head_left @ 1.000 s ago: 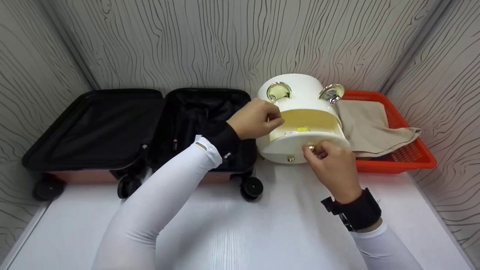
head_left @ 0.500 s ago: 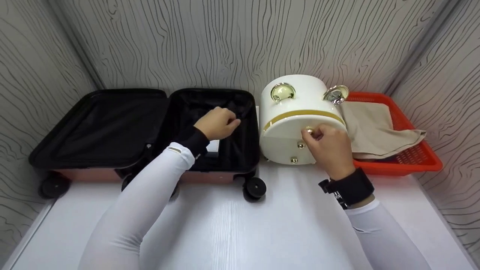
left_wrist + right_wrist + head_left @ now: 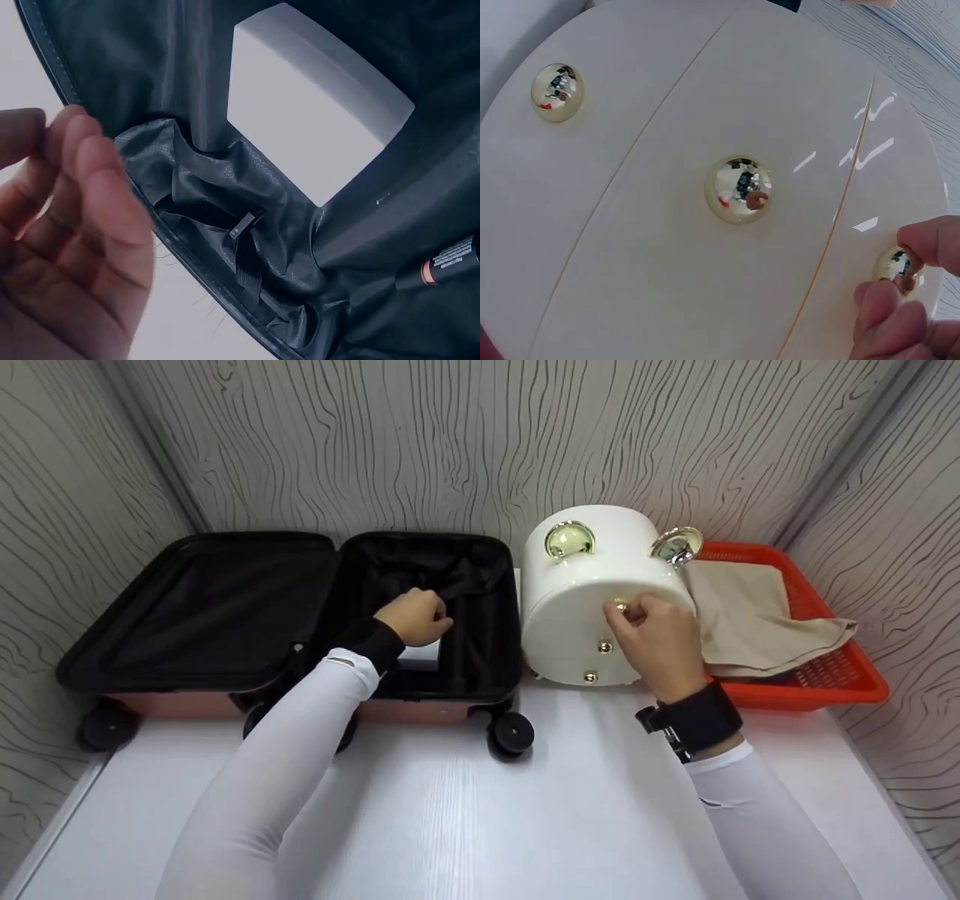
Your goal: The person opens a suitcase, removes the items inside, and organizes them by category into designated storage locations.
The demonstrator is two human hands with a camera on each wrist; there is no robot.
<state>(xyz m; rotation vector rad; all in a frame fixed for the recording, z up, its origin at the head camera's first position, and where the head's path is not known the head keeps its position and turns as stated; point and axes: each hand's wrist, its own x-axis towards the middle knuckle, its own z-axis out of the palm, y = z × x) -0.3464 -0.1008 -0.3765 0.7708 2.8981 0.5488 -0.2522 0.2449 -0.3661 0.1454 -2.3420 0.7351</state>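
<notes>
My right hand (image 3: 660,645) pinches the top gold knob (image 3: 892,264) of a round white drawer box (image 3: 566,634) between thumb and fingers. Its drawer fronts sit flush, with thin seams between them in the right wrist view. Two gold ears stand on top of the box. My left hand (image 3: 411,617) hovers over the right half of an open suitcase (image 3: 480,695), fingers loosely bent with nothing in them. Below that hand, a small white box (image 3: 300,105) lies on the black lining; the hand partly covers it in the head view.
Right of the drawer box stands a red plastic basket (image 3: 862,679) with a beige cloth (image 3: 750,607) over its contents. The suitcase's other half (image 3: 187,615) lies open at the left. A small black tube (image 3: 442,264) with a label lies in the lining. Patterned walls enclose the white table (image 3: 450,825).
The top drawer has gone from open to fully pushed in, my right hand on its knob throughout. My left hand has moved left from the drawer to over the suitcase, where the white box now shows.
</notes>
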